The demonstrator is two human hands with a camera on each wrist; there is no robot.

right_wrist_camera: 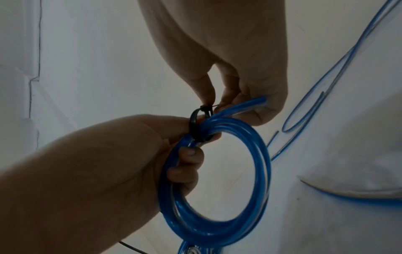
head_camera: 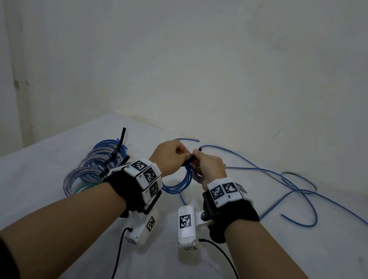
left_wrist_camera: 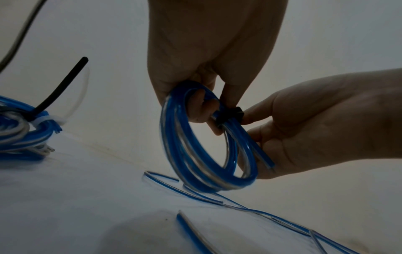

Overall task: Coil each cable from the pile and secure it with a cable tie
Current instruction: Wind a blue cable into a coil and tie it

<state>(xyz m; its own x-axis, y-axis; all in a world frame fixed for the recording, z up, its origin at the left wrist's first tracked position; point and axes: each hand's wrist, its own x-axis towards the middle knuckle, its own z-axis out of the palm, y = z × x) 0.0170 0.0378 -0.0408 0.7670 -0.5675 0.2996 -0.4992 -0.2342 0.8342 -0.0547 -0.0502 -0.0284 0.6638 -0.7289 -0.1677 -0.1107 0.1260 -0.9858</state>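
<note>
- Head view: white table [head_camera: 255, 259], loose blue cables [head_camera: 290, 192] at 2 o'clock, tied coils [head_camera: 92, 165] at 10 o'clock.
- Blue cable coil [head_camera: 179, 182] held above centre.
- Left hand [head_camera: 170, 159] grips coil; right hand [head_camera: 210, 167] pinches black cable tie [head_camera: 190, 159] around it.

- head view: left hand [head_camera: 170, 159] and right hand [head_camera: 207, 169] seen from behind, fingertips hidden; black cable tie [head_camera: 189, 160] mostly covered, only a short piece shows between them
- blue coil [head_camera: 178, 182] upper part hidden behind both hands
- finished coils [head_camera: 91, 168] near table's left edge partly behind left wrist rig, count unclear
- loose blue cables [head_camera: 302, 194] run off right picture edge
- left wrist view: finished coils [left_wrist_camera: 23, 134] cut by left edge, blurred
- right wrist view: coil bottom blurred, tie tail hidden under fingers [right_wrist_camera: 204, 89]
</note>
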